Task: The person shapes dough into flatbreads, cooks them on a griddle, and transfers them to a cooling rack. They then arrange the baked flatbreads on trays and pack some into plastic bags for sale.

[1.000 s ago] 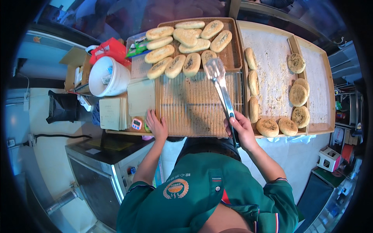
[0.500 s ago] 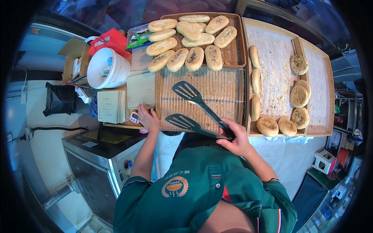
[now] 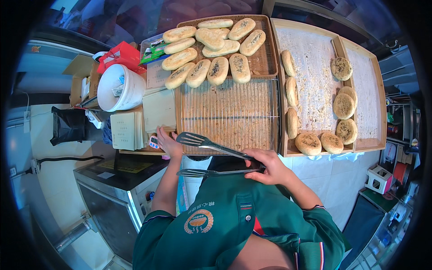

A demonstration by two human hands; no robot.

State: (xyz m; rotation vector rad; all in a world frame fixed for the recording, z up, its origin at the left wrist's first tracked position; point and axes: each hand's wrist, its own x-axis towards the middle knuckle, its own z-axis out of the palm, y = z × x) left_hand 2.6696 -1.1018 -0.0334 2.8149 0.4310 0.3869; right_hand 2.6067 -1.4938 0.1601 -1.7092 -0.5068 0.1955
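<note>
My right hand [image 3: 269, 167] is closed round the joined end of black slotted tongs [image 3: 215, 147]. Their two spatula-like blades point left, spread apart with nothing between them, in front of the wire rack's near edge. My left hand [image 3: 169, 145] has its fingers apart at the near edge of a stack of cream paper bags [image 3: 159, 110]. I cannot tell whether a bag is between the fingers. Beside that hand lies a small white timer [image 3: 154, 142]. Another bundle of paper bags [image 3: 123, 130] stands to its left.
Oval flatbreads [image 3: 179, 58] fill much of a brown wicker tray [image 3: 272, 54] behind the wire rack [image 3: 225, 103]. Round breads [image 3: 308, 144] sit in a wooden tray [image 3: 284, 139] at right. A white bucket [image 3: 110, 96] and red bag [image 3: 119, 56] stand left; a dark-topped cabinet [image 3: 112, 180] is below.
The tongs have swung nearer to my body and left, their blades dropping from over the rack. My left hand stays by the paper bags, slightly lower. The whole view has shifted a little.
</note>
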